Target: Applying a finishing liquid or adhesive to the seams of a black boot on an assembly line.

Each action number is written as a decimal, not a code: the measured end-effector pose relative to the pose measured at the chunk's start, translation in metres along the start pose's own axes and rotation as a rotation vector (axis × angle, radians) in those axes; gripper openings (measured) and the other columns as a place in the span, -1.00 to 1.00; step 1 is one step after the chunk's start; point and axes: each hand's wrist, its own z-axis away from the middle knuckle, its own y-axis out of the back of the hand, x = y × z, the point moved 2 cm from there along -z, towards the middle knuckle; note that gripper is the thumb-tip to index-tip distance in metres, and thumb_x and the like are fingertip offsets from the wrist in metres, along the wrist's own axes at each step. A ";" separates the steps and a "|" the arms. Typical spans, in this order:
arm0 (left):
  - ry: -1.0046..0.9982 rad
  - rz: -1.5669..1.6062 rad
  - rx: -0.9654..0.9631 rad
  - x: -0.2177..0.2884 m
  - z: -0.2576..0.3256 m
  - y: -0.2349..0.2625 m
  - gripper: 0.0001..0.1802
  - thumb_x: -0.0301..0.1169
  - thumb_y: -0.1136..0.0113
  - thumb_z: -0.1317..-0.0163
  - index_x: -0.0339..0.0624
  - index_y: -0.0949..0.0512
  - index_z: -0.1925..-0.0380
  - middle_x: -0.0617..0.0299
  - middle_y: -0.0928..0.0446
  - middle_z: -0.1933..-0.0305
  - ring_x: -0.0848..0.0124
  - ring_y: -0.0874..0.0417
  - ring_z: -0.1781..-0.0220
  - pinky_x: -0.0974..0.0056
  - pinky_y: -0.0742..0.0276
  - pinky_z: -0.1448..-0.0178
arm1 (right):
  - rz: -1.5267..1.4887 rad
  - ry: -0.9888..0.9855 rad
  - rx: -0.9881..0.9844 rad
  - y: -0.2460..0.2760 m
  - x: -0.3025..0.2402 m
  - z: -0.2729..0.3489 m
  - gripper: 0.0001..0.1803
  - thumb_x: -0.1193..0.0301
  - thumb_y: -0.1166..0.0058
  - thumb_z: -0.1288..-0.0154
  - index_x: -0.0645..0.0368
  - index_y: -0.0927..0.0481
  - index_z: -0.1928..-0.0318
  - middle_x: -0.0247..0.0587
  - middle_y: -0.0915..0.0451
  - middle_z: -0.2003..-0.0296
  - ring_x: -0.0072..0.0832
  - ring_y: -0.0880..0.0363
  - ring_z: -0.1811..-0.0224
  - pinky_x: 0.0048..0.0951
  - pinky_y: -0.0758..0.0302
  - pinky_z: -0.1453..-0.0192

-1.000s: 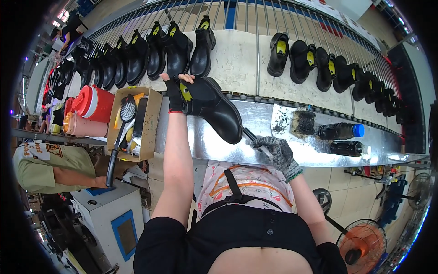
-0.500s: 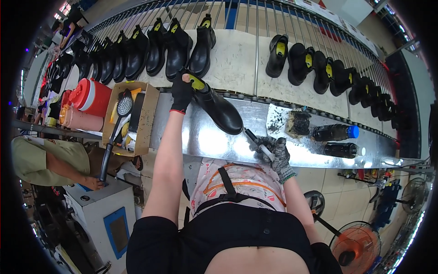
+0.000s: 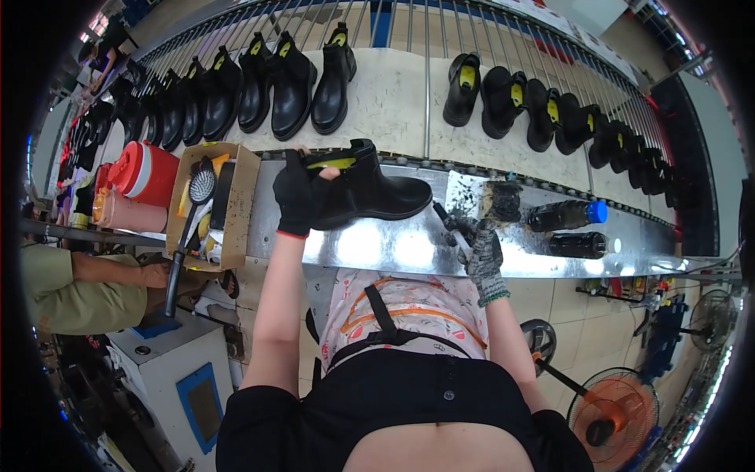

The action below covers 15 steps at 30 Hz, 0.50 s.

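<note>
My left hand, in a black glove with bare fingertips, grips a black ankle boot by its shaft. The boot lies on its side in the air, its yellow lining showing at the opening and its toe to the right. My right hand, in a stained grey knit glove, is closed on a slim pen-like tool with a white barrel and a black end. The tool's dark tip points up at the boot's toe; whether they touch I cannot tell. A dark, stained sponge sits beyond my right hand on a smeared white sheet.
Two dark bottles, one blue-capped, one lying lower, are right on the metal ledge. Black boots line the rack beyond. A cardboard box with a brush and a red jug stand left. Another person's arm shows there.
The boot has turned from slanting toward me to lying nearly level, its toe swinging away and right. My left hand has shifted nearer and left; my right hand still holds the pen-like tool.
</note>
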 end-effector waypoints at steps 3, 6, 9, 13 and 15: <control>0.185 0.001 -0.140 0.025 0.018 0.014 -0.35 0.05 -0.40 0.10 -0.13 -0.34 0.19 0.17 -0.48 0.43 0.21 -0.61 0.41 0.22 -0.47 0.35 | 0.142 0.169 0.039 -0.001 -0.001 0.000 -0.60 0.26 0.28 -0.41 0.16 -0.65 0.19 -0.32 -0.66 0.37 -0.58 -0.57 0.38 -0.54 -0.46 0.30; 0.201 -0.069 -0.117 0.052 0.037 0.025 -0.26 0.11 -0.51 0.30 -0.08 -0.32 0.28 0.22 -0.47 0.56 0.16 -0.58 0.57 0.17 -0.46 0.49 | 0.037 0.106 0.036 -0.002 0.002 -0.003 -0.61 0.26 0.27 -0.41 0.15 -0.65 0.18 -0.30 -0.67 0.35 -0.58 -0.57 0.38 -0.53 -0.46 0.27; 0.302 0.002 -0.207 0.075 0.052 0.031 -0.25 0.03 -0.55 0.31 -0.10 -0.31 0.25 0.25 -0.44 0.61 0.30 -0.55 0.61 0.25 -0.44 0.51 | -0.027 0.182 0.026 -0.005 0.005 -0.001 -0.47 0.04 0.30 -0.42 0.20 -0.63 0.15 -0.27 -0.65 0.34 -0.72 -0.42 0.60 -0.75 -0.17 0.67; 0.344 0.083 -0.317 0.090 0.069 0.032 -0.28 -0.07 -0.54 0.25 -0.14 -0.34 0.17 0.26 -0.44 0.62 0.38 -0.53 0.62 0.31 -0.43 0.51 | 0.404 0.315 0.034 -0.007 -0.006 0.004 -0.70 0.34 0.17 -0.36 0.15 -0.65 0.17 -0.20 -0.68 0.30 -0.48 -0.64 0.29 -0.49 -0.49 0.15; 0.379 0.136 -0.363 0.093 0.074 0.031 -0.30 -0.15 -0.55 0.22 -0.16 -0.34 0.14 0.29 -0.42 0.61 0.47 -0.46 0.61 0.37 -0.38 0.51 | 0.415 0.352 0.018 -0.010 -0.011 0.006 -0.67 0.41 0.22 -0.32 0.17 -0.64 0.10 -0.32 -0.66 0.34 -0.72 -0.53 0.41 -0.72 -0.24 0.60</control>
